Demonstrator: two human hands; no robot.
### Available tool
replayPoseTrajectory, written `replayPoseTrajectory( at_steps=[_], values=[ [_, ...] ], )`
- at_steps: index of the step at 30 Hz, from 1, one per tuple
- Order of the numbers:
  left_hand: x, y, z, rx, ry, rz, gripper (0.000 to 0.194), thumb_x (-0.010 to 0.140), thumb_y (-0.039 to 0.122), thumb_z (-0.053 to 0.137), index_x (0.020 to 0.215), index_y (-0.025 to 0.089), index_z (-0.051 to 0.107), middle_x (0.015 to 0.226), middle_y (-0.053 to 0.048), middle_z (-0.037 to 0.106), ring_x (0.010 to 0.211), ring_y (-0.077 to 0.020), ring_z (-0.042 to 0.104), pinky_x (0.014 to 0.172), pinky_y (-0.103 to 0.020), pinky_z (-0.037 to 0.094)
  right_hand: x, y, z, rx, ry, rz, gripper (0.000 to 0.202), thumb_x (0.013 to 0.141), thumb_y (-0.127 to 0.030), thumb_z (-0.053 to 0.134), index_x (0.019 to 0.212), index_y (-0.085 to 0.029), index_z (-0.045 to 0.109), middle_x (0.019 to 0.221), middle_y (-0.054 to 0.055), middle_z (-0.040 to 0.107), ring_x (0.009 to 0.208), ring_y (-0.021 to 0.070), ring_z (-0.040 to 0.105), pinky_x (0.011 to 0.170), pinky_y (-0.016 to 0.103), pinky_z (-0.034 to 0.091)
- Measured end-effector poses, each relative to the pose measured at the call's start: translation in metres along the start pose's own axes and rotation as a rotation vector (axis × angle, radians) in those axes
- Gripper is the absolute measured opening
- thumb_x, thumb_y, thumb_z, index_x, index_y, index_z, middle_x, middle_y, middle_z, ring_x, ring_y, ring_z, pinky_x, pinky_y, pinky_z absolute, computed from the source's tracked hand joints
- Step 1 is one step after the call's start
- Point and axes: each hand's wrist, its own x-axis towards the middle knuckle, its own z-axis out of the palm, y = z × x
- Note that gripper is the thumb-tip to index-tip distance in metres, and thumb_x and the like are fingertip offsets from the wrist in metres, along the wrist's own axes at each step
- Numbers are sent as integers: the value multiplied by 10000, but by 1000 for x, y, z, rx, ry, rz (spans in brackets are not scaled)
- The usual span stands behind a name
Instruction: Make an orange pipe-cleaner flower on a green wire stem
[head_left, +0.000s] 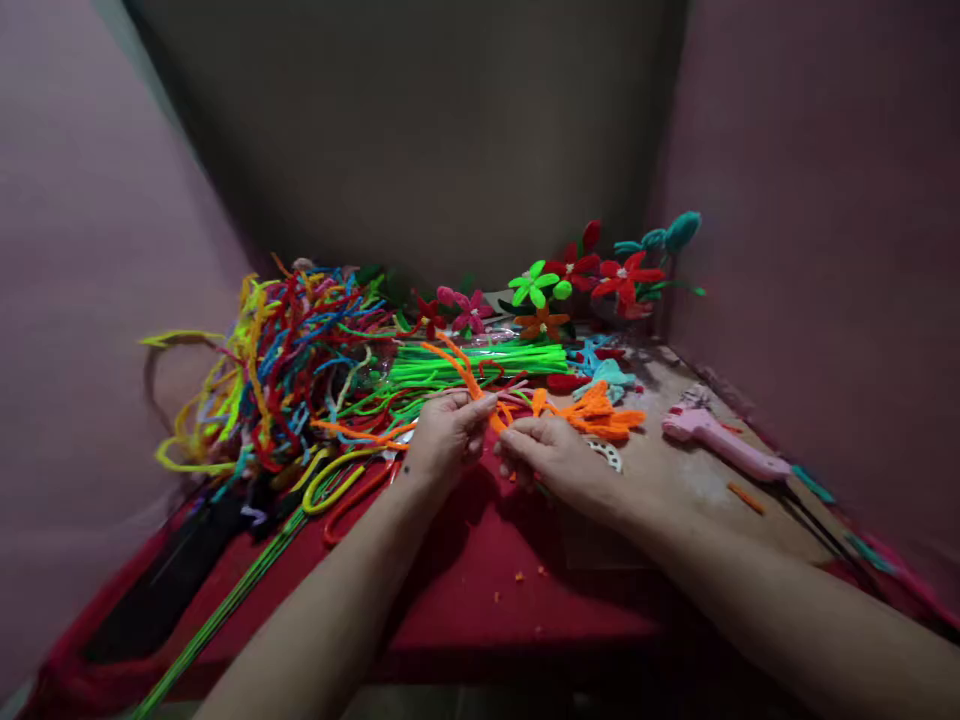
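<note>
Between my two hands, above the red tabletop, are orange pipe cleaners (471,381) whose fuzzy ends stick up to the upper left. My left hand (452,428) pinches them between thumb and fingers. Close beside it, my right hand (544,452) is closed on the lower part of the same orange stems, its fingertips partly hidden. Just past my right hand lies a bunch of orange pipe-cleaner petals (609,412). Under my left wrist, a pair of scissors (352,510) with red handles is partly covered.
A tangled heap of multicoloured pipe cleaners (292,360) fills the left. Green pipe cleaners (480,364) lie behind my hands, with finished fuzzy flowers (534,284) at the back. A pink glue gun (724,445) rests on the right; green wires (225,612) cross the left edge.
</note>
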Motion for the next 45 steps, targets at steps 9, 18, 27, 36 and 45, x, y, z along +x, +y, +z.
replayPoseTrajectory(
  at_steps=[9, 18, 27, 36, 45],
  values=[
    [-4, -2, 6, 46, 2, 18, 308, 616, 307, 717, 558, 159, 453, 370, 83, 381, 295, -30, 293, 314, -171, 184, 0, -5, -3, 210, 43, 137, 203, 654, -275, 630, 544, -132, 536, 485, 11, 585, 368, 74, 460, 386, 195, 326],
    [-3, 0, 4, 39, 50, 14, 331, 602, 293, 727, 543, 162, 430, 365, 86, 368, 304, -29, 291, 321, -168, 191, 3, 0, -3, 315, -13, 49, 210, 667, -303, 657, 607, -107, 612, 541, 4, 578, 466, 72, 474, 482, 211, 353],
    [-2, -9, 3, 26, -84, 22, 237, 673, 327, 694, 663, 148, 540, 438, 74, 445, 329, -16, 323, 345, -156, 199, 9, 5, -7, 423, 137, 122, 184, 558, -234, 724, 531, -119, 584, 394, -48, 449, 359, 45, 334, 387, 215, 191],
    [-7, -12, 7, 69, -340, -271, 171, 680, 262, 668, 668, 104, 604, 511, -9, 583, 330, -42, 425, 294, -154, 266, 9, -2, -8, 646, 276, 64, 271, 513, -261, 779, 673, -128, 604, 544, 6, 582, 410, 97, 488, 387, 226, 378],
    [-5, -11, 5, 9, -341, -257, 147, 679, 222, 655, 646, 98, 585, 499, 3, 571, 304, -36, 419, 260, -139, 279, 11, -2, -11, 719, 147, 33, 222, 549, -220, 764, 681, -114, 619, 562, 8, 588, 440, 90, 499, 412, 225, 412]
  ],
)
